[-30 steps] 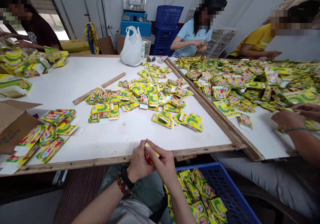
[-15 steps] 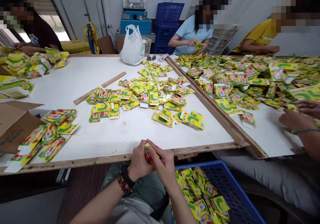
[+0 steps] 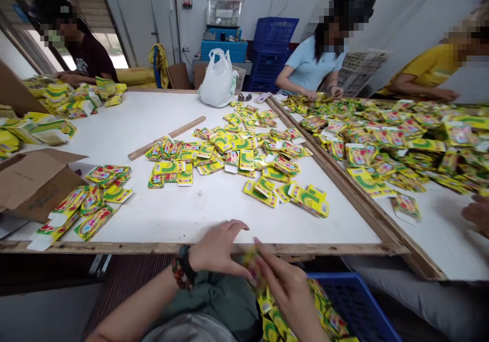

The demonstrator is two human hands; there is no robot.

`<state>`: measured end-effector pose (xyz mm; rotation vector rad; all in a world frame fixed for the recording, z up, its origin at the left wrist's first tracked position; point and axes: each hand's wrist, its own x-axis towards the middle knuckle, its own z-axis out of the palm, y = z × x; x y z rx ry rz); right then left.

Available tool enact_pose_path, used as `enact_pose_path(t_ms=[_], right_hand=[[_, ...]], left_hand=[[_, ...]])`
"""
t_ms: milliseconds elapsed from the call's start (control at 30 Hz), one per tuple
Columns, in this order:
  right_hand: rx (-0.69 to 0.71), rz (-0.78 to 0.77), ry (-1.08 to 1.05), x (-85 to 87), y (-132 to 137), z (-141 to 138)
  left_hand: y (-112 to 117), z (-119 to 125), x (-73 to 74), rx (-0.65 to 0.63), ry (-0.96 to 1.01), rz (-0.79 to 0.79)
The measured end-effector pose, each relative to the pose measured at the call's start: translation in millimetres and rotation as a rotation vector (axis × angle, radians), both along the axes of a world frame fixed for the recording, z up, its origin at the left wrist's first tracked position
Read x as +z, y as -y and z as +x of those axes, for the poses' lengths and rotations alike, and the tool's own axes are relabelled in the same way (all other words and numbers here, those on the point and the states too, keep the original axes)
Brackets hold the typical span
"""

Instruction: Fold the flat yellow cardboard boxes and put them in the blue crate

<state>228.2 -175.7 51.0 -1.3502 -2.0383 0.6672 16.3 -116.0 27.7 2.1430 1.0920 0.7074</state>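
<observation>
My right hand (image 3: 284,283) grips a small yellow-green box (image 3: 252,266), blurred by motion, above the blue crate (image 3: 355,291) at the lower right. Beside it, my left hand (image 3: 221,247) is open over the table's front edge, thumb and fingers apart, the thumb close to the box. A dark band and a beaded bracelet circle my left wrist. Inside the crate lie many more small yellow boxes (image 3: 280,319). On the white table ahead is a loose pile of the same boxes (image 3: 239,151), some with white end flaps standing out.
A wooden strip (image 3: 168,137) lies on the table. A wooden divider (image 3: 328,166) separates a larger heap of boxes (image 3: 385,143) on the right. At left are a cardboard carton (image 3: 42,184) and more boxes (image 3: 91,204). A white plastic bag (image 3: 217,79) stands behind. Several people sit around.
My hands have come apart. My right hand has carried the box right and down toward the crate, while my left has opened and let go. The view has shifted slightly left.
</observation>
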Motion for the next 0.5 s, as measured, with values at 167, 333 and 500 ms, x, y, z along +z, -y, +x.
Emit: enact_pose_path(t_ms=[167,333,500], right_hand=[[-0.263,-0.178,0.411,-11.8,5,66],[-0.086,-0.212,0.179,-11.7,-11,23],[0.017,-0.314,0.141,0.7,-24,-19]], left_hand=[[-84,-81,15.2,0.546,-0.506,0.013],[-118,-128,9.3,0.799,-0.583,0.176],[-133,-185,8.9,0.817,-0.571,0.023]])
